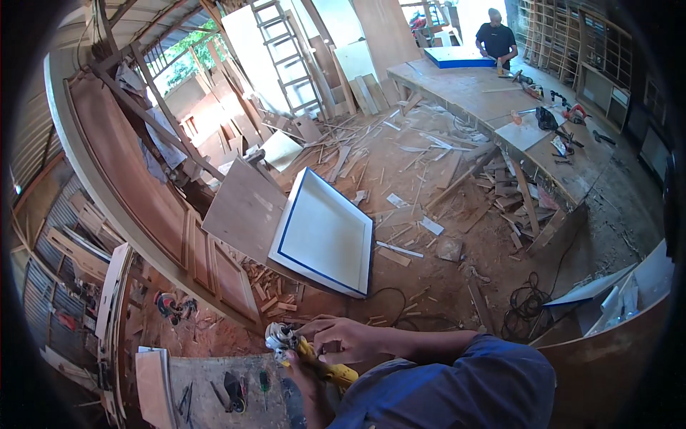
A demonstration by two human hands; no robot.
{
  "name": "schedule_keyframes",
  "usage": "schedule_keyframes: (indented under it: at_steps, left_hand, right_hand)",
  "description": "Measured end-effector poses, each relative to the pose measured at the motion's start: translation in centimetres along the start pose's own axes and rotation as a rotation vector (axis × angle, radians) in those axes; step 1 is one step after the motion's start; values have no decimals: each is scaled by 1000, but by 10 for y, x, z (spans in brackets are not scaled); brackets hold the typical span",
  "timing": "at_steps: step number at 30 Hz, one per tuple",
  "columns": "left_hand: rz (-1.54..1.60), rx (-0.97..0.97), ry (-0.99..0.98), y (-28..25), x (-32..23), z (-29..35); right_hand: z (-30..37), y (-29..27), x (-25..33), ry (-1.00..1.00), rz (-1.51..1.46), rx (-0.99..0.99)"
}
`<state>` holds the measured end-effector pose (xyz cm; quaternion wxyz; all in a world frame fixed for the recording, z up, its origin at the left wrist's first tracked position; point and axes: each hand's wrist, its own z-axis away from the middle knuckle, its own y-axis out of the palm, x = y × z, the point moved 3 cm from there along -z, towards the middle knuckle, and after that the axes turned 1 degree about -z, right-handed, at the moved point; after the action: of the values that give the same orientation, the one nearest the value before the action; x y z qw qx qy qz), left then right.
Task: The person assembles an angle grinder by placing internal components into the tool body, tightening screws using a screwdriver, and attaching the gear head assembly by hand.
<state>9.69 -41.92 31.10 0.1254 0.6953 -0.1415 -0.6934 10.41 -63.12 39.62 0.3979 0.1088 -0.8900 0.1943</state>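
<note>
A yellow angle grinder [307,352] with a silver metal head is held up in front of my body, at the lower middle. My left hand [306,375] is wrapped round it from below, near the head. From the right my right hand [348,339] reaches across the top, fingers bent over the grinder near its head; the exact contact of the fingertips is hard to make out. Just left of my hands is a worn bench [204,368]. On it lie a green-handled screwdriver [264,381], dark pliers [234,390] and other small hand tools.
A white box-like panel with blue edging [329,232] leans ahead on the floor, beside a brown board [243,207]. Wood scraps [429,171] litter the floor. A long worktable [471,93] bears tools; another person [496,41] stands behind it. Coiled cable [527,300] lies right.
</note>
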Motion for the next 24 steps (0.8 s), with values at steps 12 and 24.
schedule_keyframes:
  at_steps: [12, 24]
  left_hand:
    - [19, -5, -25, -10, 22, 4]
    - [-52, -36, -55, 4, -2, 8]
  right_hand:
    - [14, 5, -1, 18, -3, 0]
    - [11, 8, -8, 25, 9, -10]
